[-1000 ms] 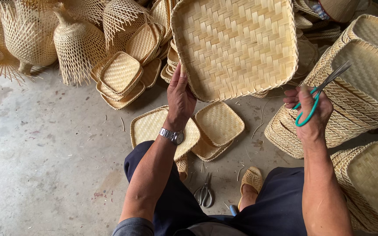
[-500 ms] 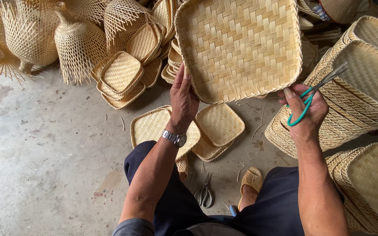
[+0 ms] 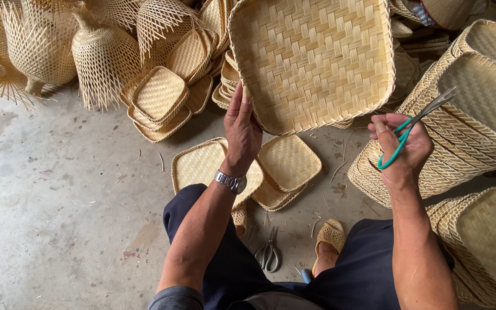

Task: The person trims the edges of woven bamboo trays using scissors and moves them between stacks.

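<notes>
Left hand (image 3: pixel 242 131) grips the rim of a large, empty square woven tray (image 3: pixel 312 60), tilted up. Right hand (image 3: pixel 404 146) closed around green-handled scissors (image 3: pixel 413 123). Stacked empty trays (image 3: pixel 477 109) beside.

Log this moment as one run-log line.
left hand: holds large woven tray by rim | right hand: holds green-handled scissors | floor: grey scissors

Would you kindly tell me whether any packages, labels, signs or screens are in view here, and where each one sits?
None show: no package, label, sign or screen.
Wristwatch: the nearest thing to a display, on the left wrist, silvery metal band, face not legible.
Colourful patch: top right, between stacked woven trays, too small to tell what it is.
</notes>
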